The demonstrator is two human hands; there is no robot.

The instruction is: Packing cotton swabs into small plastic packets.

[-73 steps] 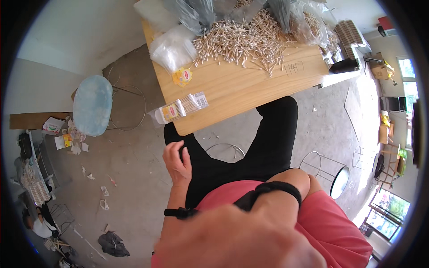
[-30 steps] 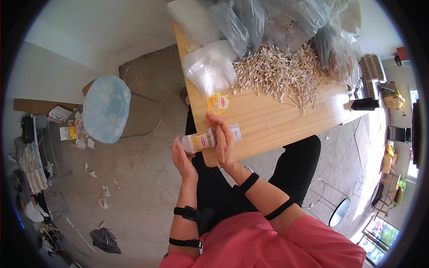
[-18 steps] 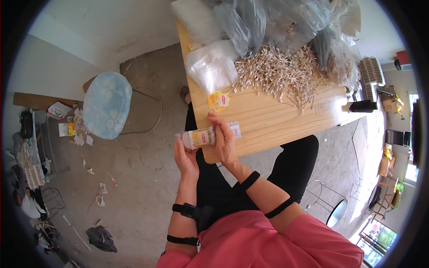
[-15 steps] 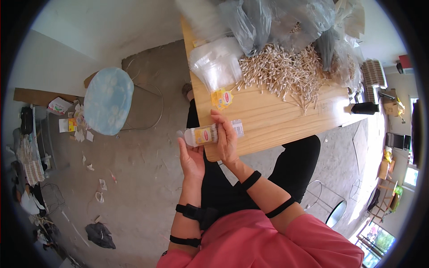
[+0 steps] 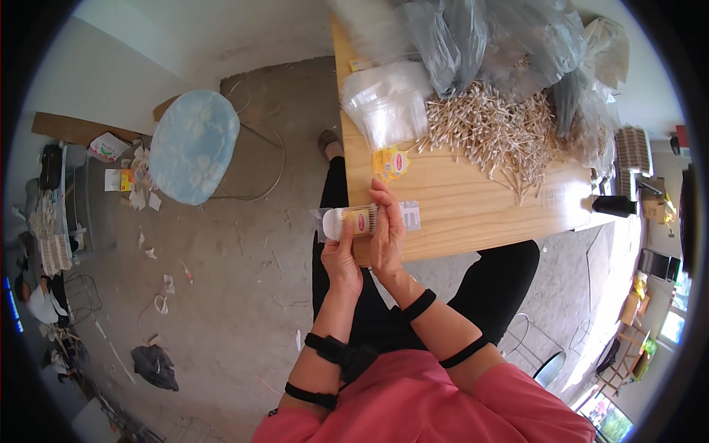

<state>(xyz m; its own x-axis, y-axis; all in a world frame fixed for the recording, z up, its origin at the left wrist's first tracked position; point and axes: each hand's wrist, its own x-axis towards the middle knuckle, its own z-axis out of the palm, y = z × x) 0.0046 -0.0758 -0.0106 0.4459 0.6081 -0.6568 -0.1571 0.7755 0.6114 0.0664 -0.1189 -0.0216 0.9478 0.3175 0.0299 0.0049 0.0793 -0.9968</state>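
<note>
At the earliest picture my left hand hovers open over my lap and my right hand fills the bottom of the view, close to the camera, both empty. The small packet of cotton swabs lies flat near the wooden table's front-left corner then. Now I have both hands up at that corner, and the packet is lifted off the wood, overhanging the left edge. Over the last second the change is slight: my left hand slides lower under the packet's rounded end, and my right fingers lie across its middle.
</note>
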